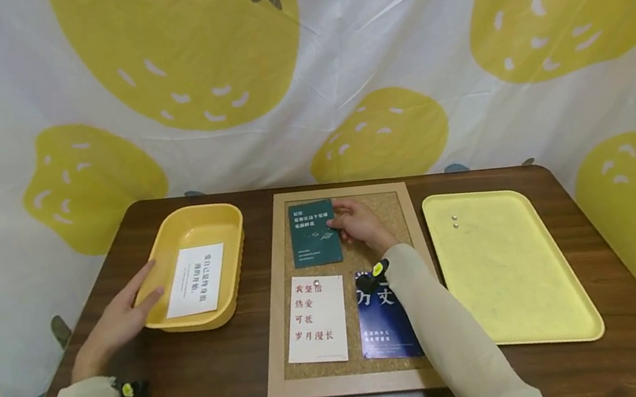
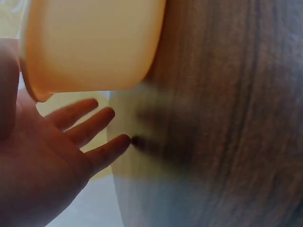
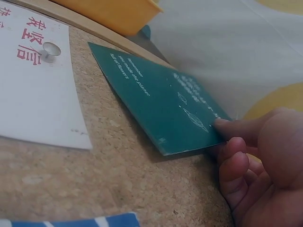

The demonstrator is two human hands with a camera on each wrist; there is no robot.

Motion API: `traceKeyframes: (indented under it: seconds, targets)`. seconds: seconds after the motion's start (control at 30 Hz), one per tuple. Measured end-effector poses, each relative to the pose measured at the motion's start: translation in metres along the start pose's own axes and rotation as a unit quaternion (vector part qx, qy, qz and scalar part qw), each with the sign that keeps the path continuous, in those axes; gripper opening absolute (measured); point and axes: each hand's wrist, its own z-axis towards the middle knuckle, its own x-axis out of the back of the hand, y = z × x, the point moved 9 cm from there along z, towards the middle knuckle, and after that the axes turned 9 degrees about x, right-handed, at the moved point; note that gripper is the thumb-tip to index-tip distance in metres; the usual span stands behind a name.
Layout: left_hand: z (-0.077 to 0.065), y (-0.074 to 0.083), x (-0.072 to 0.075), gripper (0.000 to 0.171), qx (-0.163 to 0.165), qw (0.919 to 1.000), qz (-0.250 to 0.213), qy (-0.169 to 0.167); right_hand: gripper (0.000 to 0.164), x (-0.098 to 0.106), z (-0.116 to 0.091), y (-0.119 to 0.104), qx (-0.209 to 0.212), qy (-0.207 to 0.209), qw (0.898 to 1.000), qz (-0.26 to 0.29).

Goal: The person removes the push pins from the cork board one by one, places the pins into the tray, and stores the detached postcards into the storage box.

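My right hand (image 1: pixel 363 225) pinches the right edge of a dark green card (image 1: pixel 313 243) at the upper left of a wood-framed cork board (image 1: pixel 374 380). Seen from the right wrist, the thumb lies on the card's printed face, with fingers curled beneath its edge. My left hand (image 1: pixel 118 319) is at the left rim of a yellow plastic bin (image 1: pixel 226 252). Three of its fingers (image 2: pixel 94 127) stretch out straight and spread beside the bin in the left wrist view. A white card (image 1: pixel 195 281) with black writing lies inside the bin.
On the board's lower half are a white card (image 1: pixel 315 321) with red writing, held by a silver pushpin (image 1: pixel 316 283), and a blue card (image 1: pixel 387 334), partly behind my right wrist. A yellow tray (image 1: pixel 511 266) to the right carries two small silver pins (image 1: pixel 455 222). A lemon-print cloth hangs behind the table.
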Motion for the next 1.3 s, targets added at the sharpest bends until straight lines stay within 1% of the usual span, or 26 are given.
traceKeyframes:
  seconds: [0.17,0.33,0.57,0.7,0.8,0.93,1.13,1.3]
  targets:
    - [0.003,-0.004,-0.006,0.075,0.005,0.9993,-0.028,-0.022,0.046,-0.001,0.0,0.0,0.0,0.0,1.0,0.0]
    - [0.004,-0.004,-0.008,0.074,0.008,0.998,-0.055,-0.031,0.045,-0.001,0.001,0.001,-0.005,-0.005,1.0,-0.001]
    - [0.004,-0.003,-0.01,0.074,0.014,0.9977,-0.058,-0.031,0.047,0.0,0.003,-0.001,-0.003,0.0,1.0,0.015]
    - [0.004,-0.003,-0.01,0.074,0.011,0.9977,-0.06,-0.03,0.045,-0.002,0.006,-0.005,0.012,0.002,0.999,0.043]
    - [0.005,-0.003,-0.01,0.074,0.005,0.9977,-0.061,-0.029,0.044,-0.006,0.008,-0.012,0.022,0.005,0.998,0.06]
    - [0.005,-0.003,-0.01,0.074,0.006,0.9976,-0.062,-0.031,0.047,-0.014,0.007,-0.029,0.024,0.005,0.997,0.073]
    - [0.004,-0.005,-0.013,0.074,0.02,0.9971,-0.064,-0.035,0.054,-0.036,0.006,-0.057,0.037,0.002,0.993,0.113]
    - [0.003,-0.005,-0.013,0.075,0.022,0.9971,-0.063,-0.037,0.053,-0.058,0.007,-0.068,0.045,-0.011,0.989,0.14]
